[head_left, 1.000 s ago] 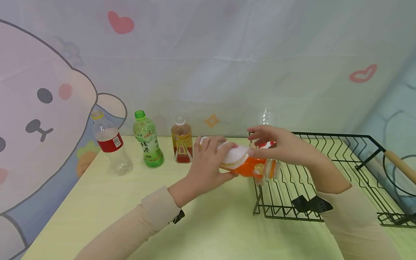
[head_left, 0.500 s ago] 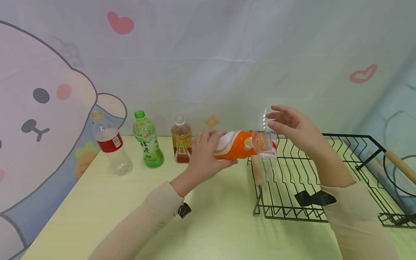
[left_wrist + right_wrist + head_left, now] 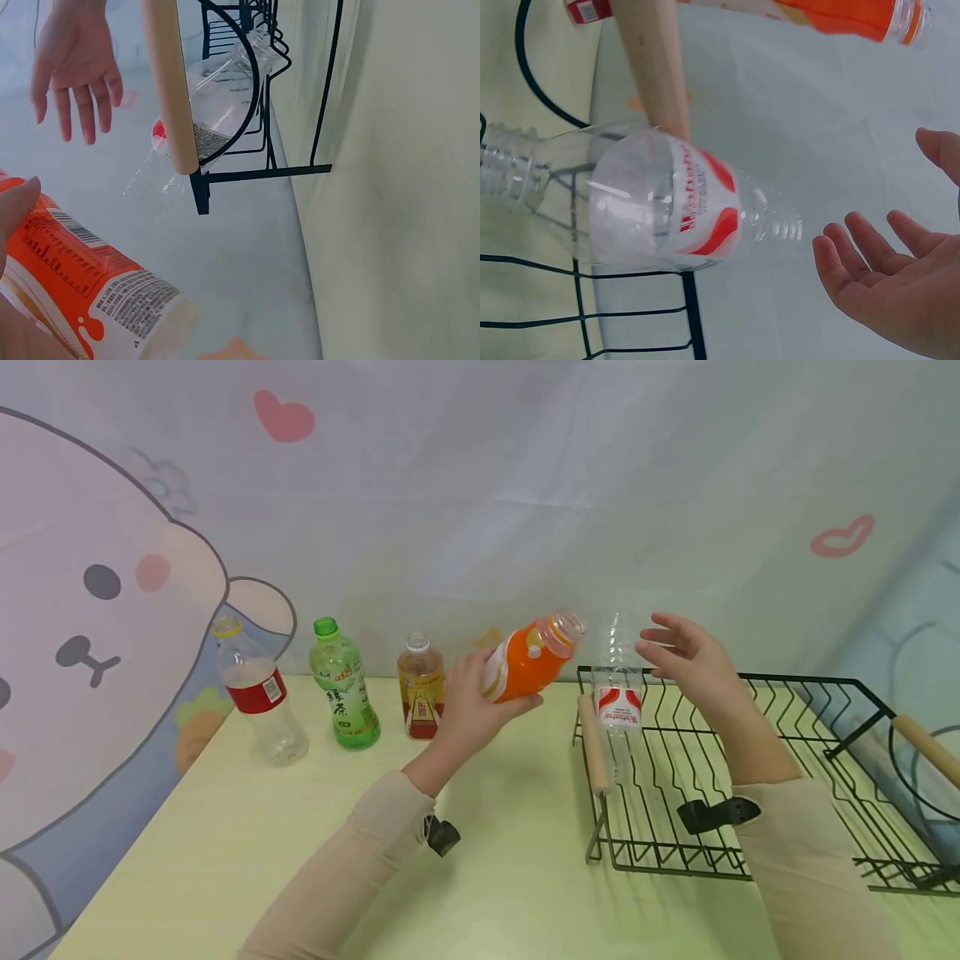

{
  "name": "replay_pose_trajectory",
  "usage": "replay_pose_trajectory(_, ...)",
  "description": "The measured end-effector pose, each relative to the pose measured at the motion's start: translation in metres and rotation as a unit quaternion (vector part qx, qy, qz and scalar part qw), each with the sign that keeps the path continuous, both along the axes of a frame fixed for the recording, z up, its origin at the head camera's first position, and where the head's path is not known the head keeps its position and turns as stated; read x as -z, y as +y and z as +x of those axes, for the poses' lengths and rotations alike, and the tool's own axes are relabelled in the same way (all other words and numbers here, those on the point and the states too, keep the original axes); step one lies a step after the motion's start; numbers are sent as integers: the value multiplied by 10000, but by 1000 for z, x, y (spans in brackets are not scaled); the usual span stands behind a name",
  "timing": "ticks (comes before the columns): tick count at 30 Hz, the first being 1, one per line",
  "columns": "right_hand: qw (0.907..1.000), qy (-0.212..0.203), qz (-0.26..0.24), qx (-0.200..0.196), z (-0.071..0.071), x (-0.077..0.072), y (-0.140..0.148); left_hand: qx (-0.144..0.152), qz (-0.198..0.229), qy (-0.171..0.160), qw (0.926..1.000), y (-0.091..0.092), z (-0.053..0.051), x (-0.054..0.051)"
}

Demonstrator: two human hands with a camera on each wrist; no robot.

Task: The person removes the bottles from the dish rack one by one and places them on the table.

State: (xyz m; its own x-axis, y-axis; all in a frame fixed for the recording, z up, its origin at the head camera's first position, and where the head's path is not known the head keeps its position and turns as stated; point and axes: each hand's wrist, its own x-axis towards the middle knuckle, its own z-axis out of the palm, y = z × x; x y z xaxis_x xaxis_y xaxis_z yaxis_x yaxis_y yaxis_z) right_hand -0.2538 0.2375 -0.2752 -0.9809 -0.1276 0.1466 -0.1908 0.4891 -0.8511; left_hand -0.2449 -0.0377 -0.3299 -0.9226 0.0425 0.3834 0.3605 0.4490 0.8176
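My left hand (image 3: 472,693) grips an orange drink bottle (image 3: 532,656) around its white lower part. The bottle tilts, its uncapped mouth up and to the right. To its right, a clear plastic bottle (image 3: 619,707) with a red-and-white label stands upside down in the black wire rack (image 3: 795,677), neck low among the wires in the right wrist view. Beside that bottle's raised base hovers my right hand (image 3: 693,664), holding nothing. Its fingers (image 3: 870,251) are relaxed and apart from the clear bottle in the right wrist view.
Left of my hands stand a clear bottle with a red label (image 3: 258,693), a green tea bottle (image 3: 345,689) and an amber drink bottle (image 3: 421,689). Wooden handles (image 3: 592,743) flank the rack. A patterned cloth (image 3: 450,510) hangs behind the pale table (image 3: 510,860).
My right hand has come off the orange bottle and moved right and up. My left hand has raised that bottle and turned its mouth from sideways to upward.
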Motion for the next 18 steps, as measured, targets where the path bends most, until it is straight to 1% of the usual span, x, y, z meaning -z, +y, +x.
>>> replay_pose_trajectory(4,10000,-54,28,4,-7,8,3,-1,395,-164,9991,1,-6,4)
replay_pose_trajectory(9,9999,-158,48,3,-12,16,4,113,841,-329,9958,2,-12,11)
replay_pose_trajectory(12,9997,-235,94,15,-14,20,6,114,974,-477,9940,3,-14,14)
replay_pose_trajectory(18,9986,-435,278,67,-18,26,6,-113,1082,-736,9913,3,-22,25)
